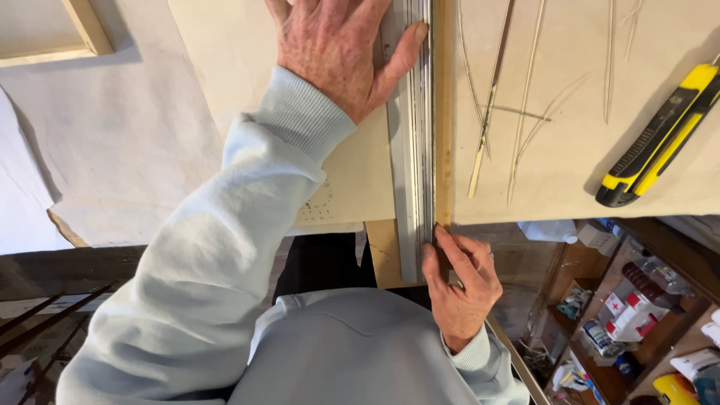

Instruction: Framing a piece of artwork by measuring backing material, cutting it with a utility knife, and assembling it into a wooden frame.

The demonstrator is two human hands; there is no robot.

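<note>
Head view: left hand [337,52] presses flat on ruler [415,150], fingers spread; right hand's [459,289] fingers pinch ruler's near end, knife [660,139] well right.

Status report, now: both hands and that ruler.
Left hand flat, pressing metal ruler onto the board. Right hand pinching ruler's near end. Yellow utility knife lies apart at right, untouched.

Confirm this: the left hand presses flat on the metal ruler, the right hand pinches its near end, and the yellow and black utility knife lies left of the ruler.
Wrong on one point. In the head view the utility knife lies right of the metal ruler, not left. The left hand does press on it, and the right hand pinches its near end.
</note>
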